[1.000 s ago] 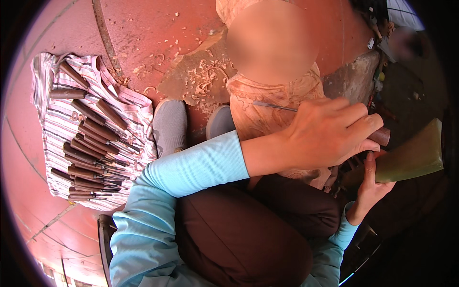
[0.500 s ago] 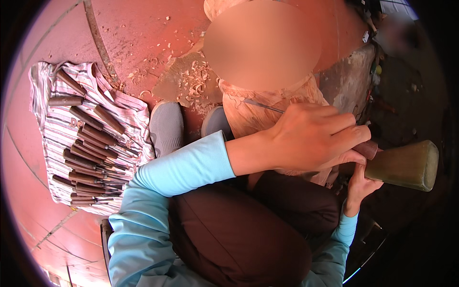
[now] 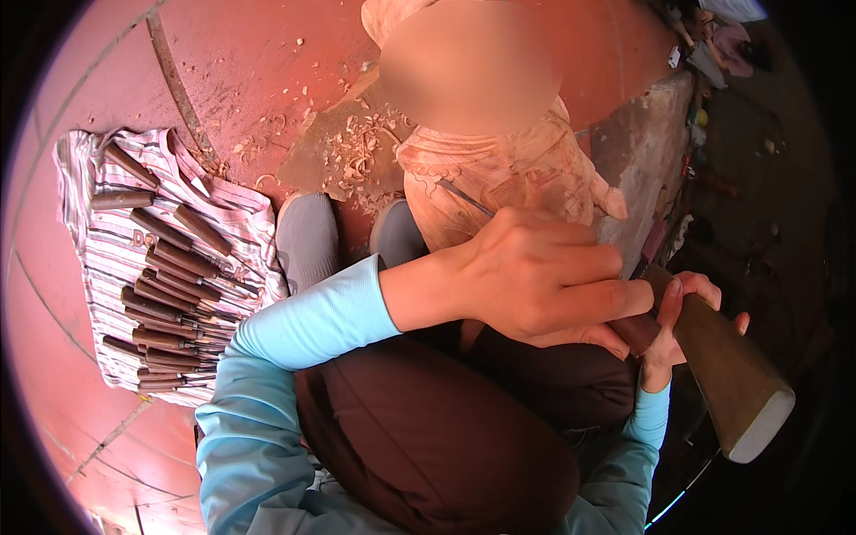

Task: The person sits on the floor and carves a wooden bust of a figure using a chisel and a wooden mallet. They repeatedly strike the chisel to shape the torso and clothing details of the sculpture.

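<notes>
My left hand (image 3: 535, 276) is wrapped around a carving chisel, its dark wooden handle (image 3: 637, 333) poking out past the fingers. The chisel's thin blade (image 3: 465, 198) reaches the surface of a carved wooden figure (image 3: 499, 169), whose upper part is blurred. To the right, close behind the handle's end, my right hand (image 3: 662, 343) grips a wooden mallet (image 3: 736, 383). The mallet's broad, pale end tilts down to the right. Thumb and fingertips show on either side of the mallet; the rest of that hand is partly hidden.
On the left, several dark-handled chisels (image 3: 178, 259) lie on a striped cloth (image 3: 94, 232) over the red floor (image 3: 80, 437). Curled wood shavings (image 3: 357, 152) are scattered near my grey shoes (image 3: 308, 236). A worn, pale block (image 3: 642, 152) stands beyond the figure's right side.
The mallet's broad end has swung downward, and my right hand's fingers now show around it. My left hand with the chisel sits slightly lower and more to the left in view.
</notes>
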`<state>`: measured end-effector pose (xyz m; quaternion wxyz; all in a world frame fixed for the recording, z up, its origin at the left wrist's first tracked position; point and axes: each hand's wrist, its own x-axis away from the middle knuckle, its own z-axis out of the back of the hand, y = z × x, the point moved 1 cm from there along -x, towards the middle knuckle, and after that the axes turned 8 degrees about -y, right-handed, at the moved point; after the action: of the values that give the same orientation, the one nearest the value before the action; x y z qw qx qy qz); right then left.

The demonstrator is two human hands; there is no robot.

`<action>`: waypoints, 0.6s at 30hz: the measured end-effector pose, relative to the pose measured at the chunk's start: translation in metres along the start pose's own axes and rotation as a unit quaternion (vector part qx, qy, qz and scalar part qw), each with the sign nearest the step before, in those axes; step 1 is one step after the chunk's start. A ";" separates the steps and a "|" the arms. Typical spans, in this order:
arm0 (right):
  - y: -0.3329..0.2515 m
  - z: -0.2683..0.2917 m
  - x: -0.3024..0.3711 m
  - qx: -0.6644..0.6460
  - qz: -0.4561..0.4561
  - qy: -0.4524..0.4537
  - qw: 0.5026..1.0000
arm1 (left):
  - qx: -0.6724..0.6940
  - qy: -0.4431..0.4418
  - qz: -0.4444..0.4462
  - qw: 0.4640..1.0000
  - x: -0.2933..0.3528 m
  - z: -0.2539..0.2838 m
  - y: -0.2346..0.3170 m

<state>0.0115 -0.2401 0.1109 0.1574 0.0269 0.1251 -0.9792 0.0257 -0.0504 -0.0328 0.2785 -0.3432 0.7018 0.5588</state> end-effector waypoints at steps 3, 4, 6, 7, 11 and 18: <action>0.013 0.003 0.000 0.158 0.118 -0.035 0.980 | 0.012 -0.004 -0.007 1.000 0.002 0.001 0.001; 0.012 0.002 -0.001 0.152 0.118 -0.037 0.981 | 0.012 -0.008 -0.009 1.000 0.003 0.002 0.000; 0.009 0.003 0.000 0.141 0.112 -0.041 0.983 | 0.011 -0.011 -0.013 1.000 0.003 0.003 -0.001; 0.010 0.008 0.002 0.095 0.078 -0.056 0.991 | 0.008 -0.009 -0.012 1.000 0.003 0.002 -0.001; -0.001 -0.003 -0.002 0.125 0.116 -0.012 0.985 | 0.024 -0.004 -0.016 1.000 0.002 0.005 0.000; 0.002 0.005 0.002 0.002 0.096 -0.006 0.995 | 0.032 0.015 -0.037 0.999 0.005 0.006 -0.001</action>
<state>0.0105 -0.2439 0.1146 0.2517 0.0327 0.1189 -0.9599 0.0237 -0.0458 -0.0388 0.2994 -0.3680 0.7098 0.5206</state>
